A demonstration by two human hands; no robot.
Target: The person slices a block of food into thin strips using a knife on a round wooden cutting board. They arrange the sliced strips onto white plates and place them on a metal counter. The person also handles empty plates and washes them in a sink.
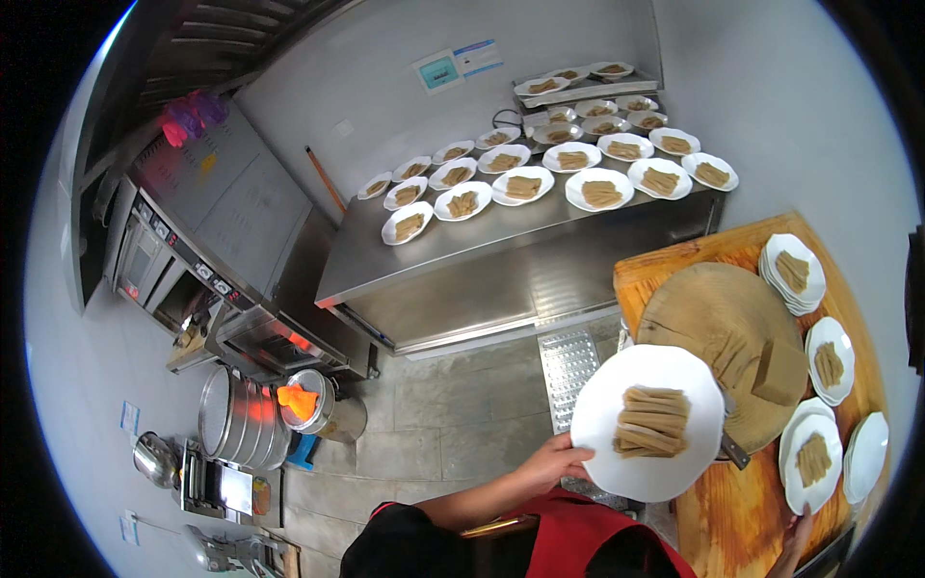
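Note:
My left hand (pixel 556 462) grips the left rim of a large white plate (pixel 600 390), held up above the floor and the table's near edge. Tan-brown strips of food (pixel 652 423) lie across it in a neat row. At the lower right, my right hand (pixel 797 533) has its fingers at the near rim of another white plate (pixel 798 491), which carries a pile of similar strips (pixel 814 460). On the round wooden chopping board (pixel 694 311) sit a tan block (pixel 782 373) and cut strips (pixel 730 357). A knife (pixel 737 454) lies there, partly hidden by the held plate.
Stacked plates (pixel 867 455) stand along the wooden table's (pixel 723 520) right side. Several plates of strips cover the steel counter (pixel 347 253) ahead. At left are an oven (pixel 246 195), steel steamers (pixel 231 419) and a lidded pot (pixel 347 419) with an orange cloth (pixel 298 399).

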